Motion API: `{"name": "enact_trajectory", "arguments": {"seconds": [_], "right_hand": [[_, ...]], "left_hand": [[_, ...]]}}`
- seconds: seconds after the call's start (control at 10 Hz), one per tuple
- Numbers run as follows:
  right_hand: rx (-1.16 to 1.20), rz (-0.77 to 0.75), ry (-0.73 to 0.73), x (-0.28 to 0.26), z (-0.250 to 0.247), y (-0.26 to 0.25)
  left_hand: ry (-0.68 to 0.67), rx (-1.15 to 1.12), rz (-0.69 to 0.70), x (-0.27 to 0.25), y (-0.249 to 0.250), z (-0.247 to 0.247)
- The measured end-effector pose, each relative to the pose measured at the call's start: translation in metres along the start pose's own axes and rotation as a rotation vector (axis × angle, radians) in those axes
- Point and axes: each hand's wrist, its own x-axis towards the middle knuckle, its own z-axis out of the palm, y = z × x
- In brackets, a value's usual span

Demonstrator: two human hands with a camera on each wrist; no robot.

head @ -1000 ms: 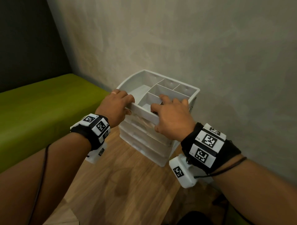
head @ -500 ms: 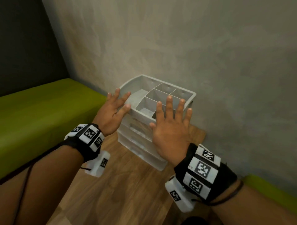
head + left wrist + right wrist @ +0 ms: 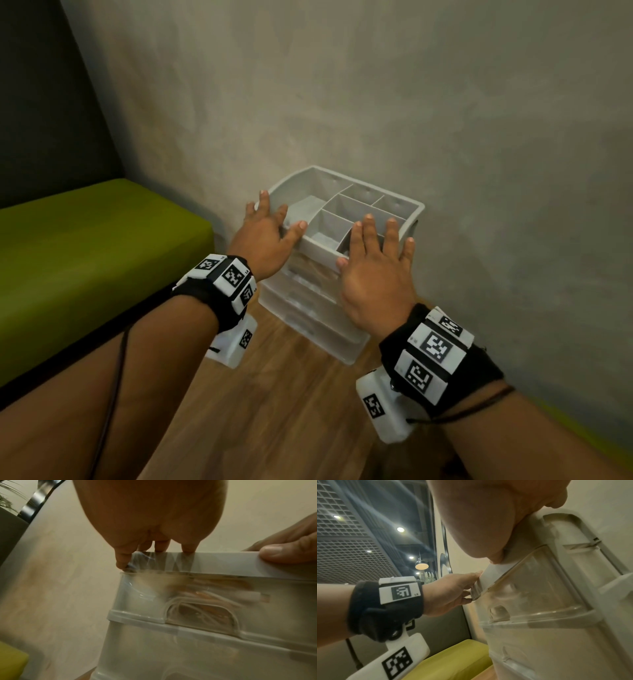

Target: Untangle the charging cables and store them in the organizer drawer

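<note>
both hands spread flat, fingers apart and gripping nothing, left hand [image 3: 265, 236] at the organizer [image 3: 329, 260] tray's front left corner, right hand [image 3: 373, 270] nearer its front right, with the charging cables [image 3: 202, 601] coiled in the top drawer just below on the wooden floor.

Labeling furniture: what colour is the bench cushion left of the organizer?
Olive green cushion, plain with no pattern; the head view shows it best.

A white organizer [image 3: 346, 219] stood upright against the wall; coiled pale cables [image 3: 202, 601] lay inside its closed translucent top drawer [image 3: 214, 596].
</note>
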Motion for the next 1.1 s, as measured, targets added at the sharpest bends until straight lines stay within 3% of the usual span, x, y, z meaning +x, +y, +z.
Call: {"name": "enact_trajectory", "arguments": {"seconds": [0.4, 0.8, 0.9, 1.0, 1.1], "right_hand": [[-0.011, 0.016, 0.008, 0.058, 0.012, 0.045], [0.047, -0.008, -0.001, 0.057, 0.005, 0.056], [0.115, -0.135, 0.168, 0.027, -0.005, 0.044], [0.199, -0.347, 0.288, -0.014, 0.004, 0.034], [0.206, -0.47, 0.26, -0.044, 0.019, 0.029]], "left_hand": [[0.004, -0.024, 0.02, 0.06, 0.019, 0.03], [0.016, -0.093, 0.041, 0.049, 0.029, 0.029], [0.054, -0.103, 0.155, 0.011, 0.034, 0.008], [-0.017, -0.083, 0.329, -0.038, 0.021, -0.016], [-0.103, 0.078, 0.517, -0.082, -0.007, -0.028]]}}
